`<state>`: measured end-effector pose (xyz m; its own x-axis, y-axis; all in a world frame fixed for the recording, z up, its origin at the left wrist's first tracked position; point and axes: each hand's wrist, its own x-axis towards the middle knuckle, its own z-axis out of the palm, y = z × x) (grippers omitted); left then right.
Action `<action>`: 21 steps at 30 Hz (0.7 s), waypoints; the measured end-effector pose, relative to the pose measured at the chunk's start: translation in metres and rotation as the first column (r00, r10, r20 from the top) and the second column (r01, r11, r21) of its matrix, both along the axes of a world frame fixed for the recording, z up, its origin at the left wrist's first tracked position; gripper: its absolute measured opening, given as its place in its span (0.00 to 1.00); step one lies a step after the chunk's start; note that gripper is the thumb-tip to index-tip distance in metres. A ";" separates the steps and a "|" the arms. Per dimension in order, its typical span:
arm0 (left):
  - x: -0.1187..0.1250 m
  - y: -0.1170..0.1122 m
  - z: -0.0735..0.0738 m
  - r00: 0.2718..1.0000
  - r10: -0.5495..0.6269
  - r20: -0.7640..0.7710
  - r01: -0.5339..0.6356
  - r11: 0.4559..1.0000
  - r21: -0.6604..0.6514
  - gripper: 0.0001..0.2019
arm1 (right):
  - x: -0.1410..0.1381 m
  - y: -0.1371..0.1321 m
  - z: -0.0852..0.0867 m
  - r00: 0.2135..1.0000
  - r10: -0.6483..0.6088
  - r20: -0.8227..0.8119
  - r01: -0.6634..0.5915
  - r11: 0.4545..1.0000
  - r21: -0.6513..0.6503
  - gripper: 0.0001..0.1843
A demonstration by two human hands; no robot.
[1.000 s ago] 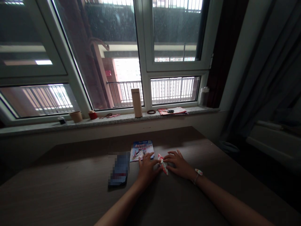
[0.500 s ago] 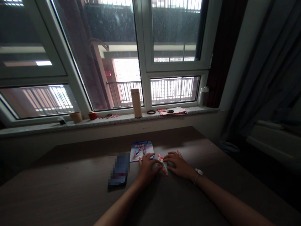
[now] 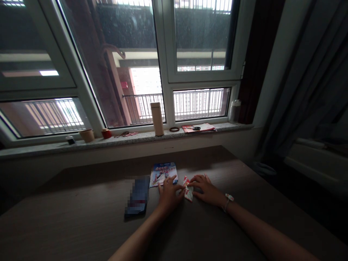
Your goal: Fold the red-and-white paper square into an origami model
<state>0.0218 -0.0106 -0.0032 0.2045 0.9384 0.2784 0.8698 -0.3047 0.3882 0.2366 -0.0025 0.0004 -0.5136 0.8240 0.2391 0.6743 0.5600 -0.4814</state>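
A small folded piece of red and white printed paper (image 3: 188, 194) stands on the dark table between my two hands. My left hand (image 3: 170, 194) pinches its left side with thumb and index finger, while the other fingers reach over the edge of a blue and white printed booklet (image 3: 160, 172). From the right, my right hand (image 3: 205, 190) has thumb and fingertips on the paper's other side. A bracelet (image 3: 228, 199) circles my right wrist. Left of the booklet lies a dark phone (image 3: 138, 197), its screen blurred out.
The brown table (image 3: 89, 203) meets the wall below a granite windowsill (image 3: 130, 139). On the sill are a beige bottle (image 3: 157, 119), a paper cup (image 3: 87, 135), a red spool (image 3: 106, 133), a dark ring (image 3: 174, 129), scissors (image 3: 196, 128) on red-edged papers (image 3: 208, 127), and a clear bottle (image 3: 235, 111).
The folded paper has turned a little between my fingers and now shows more of its white printed face. Both hands stay in nearly the same place.
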 end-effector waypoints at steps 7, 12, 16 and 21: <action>-0.001 0.000 0.000 1.000 0.013 -0.005 -0.013 1.000 -0.028 0.09 | 0.004 0.007 -0.008 0.987 -0.004 -0.161 0.003 1.000 -0.009 0.13; -0.001 0.000 0.001 1.000 0.014 -0.013 -0.015 0.999 -0.040 0.09 | 0.007 0.017 -0.019 0.968 -0.050 -0.244 0.058 0.998 0.024 0.09; -0.001 0.001 0.001 1.000 0.012 -0.005 -0.012 0.998 -0.057 0.09 | 0.007 0.014 -0.017 0.981 -0.019 -0.193 0.040 0.994 0.104 0.04; -0.001 0.001 0.001 1.000 0.005 -0.010 -0.005 0.997 -0.072 0.09 | 0.007 0.008 -0.008 0.995 0.027 -0.091 -0.014 0.990 0.141 0.08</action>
<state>0.0208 -0.0097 -0.0023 0.2020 0.9570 0.2082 0.8749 -0.2719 0.4007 0.2432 0.0054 -0.0072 -0.5005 0.7684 0.3989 0.6178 0.6398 -0.4572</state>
